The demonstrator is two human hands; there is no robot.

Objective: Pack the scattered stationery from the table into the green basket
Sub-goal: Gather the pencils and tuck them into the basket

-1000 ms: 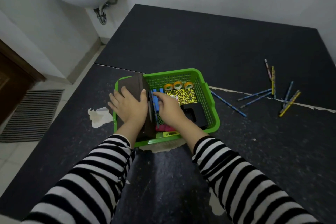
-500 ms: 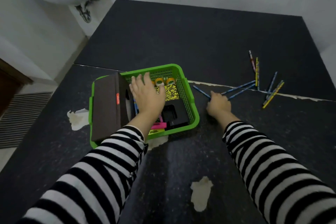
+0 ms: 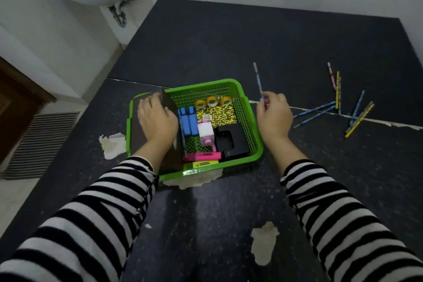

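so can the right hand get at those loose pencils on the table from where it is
Probably yes. The right hand hovers just right of the green basket, and only bare table lies between it and the loose pencils. It pinches one pencil, though, so gathering more may be awkward.

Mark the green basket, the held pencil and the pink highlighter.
green basket (image 3: 206,84): head view, far rim.
held pencil (image 3: 258,80): head view, mid-shaft.
pink highlighter (image 3: 202,156): head view, barrel middle.

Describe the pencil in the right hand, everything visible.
The pencil is thin, blue with a small light pattern, likely wood. The right hand pinches its lower end; the rest stands nearly upright, leaning slightly left, held off the table beside the green basket's far right corner. Its tip is too small to tell.
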